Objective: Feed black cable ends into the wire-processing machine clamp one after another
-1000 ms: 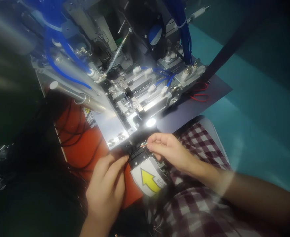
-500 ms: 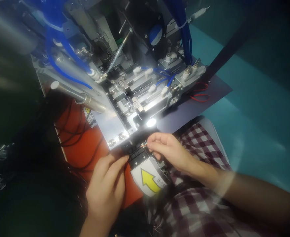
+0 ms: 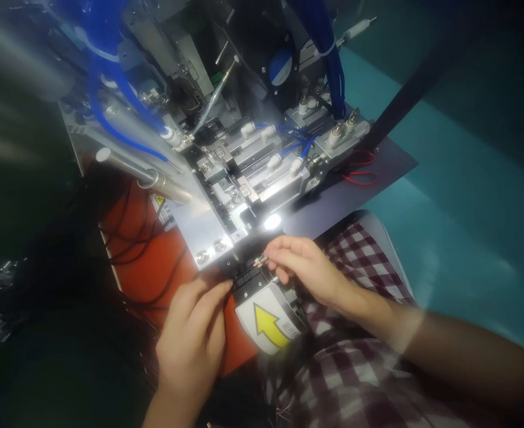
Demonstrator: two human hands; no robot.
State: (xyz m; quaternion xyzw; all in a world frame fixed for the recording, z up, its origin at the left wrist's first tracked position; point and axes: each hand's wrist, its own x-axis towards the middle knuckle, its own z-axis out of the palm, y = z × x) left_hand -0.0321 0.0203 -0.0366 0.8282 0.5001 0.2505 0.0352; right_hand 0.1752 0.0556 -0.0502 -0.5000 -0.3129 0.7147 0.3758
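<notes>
Between the thumb and forefinger of my right hand [image 3: 302,267] is a small bundle of thin coloured wires [image 3: 261,260]. Their ends hang just above a black metal fixture [image 3: 249,282] at the machine's front. My left hand [image 3: 193,342] is closed, thumb and fingertips together at the fixture's left edge; whatever they pinch, if anything, is hidden. Below the fixture, a white label with a yellow arrow [image 3: 266,324] covers a curved part. A bright lamp [image 3: 272,222] shines right behind the wires.
Behind my hands stands a machine with metal cylinders [image 3: 284,187], white air fittings and blue hoses [image 3: 123,89]. A metal plate [image 3: 199,229] juts out to the left, above an orange surface [image 3: 141,261] with black cables. Red wires [image 3: 362,175] loop at the right.
My right hand has shifted slightly up, and more of the coloured wires shows at its fingertips. The left hand stays nearly still at the fixture.
</notes>
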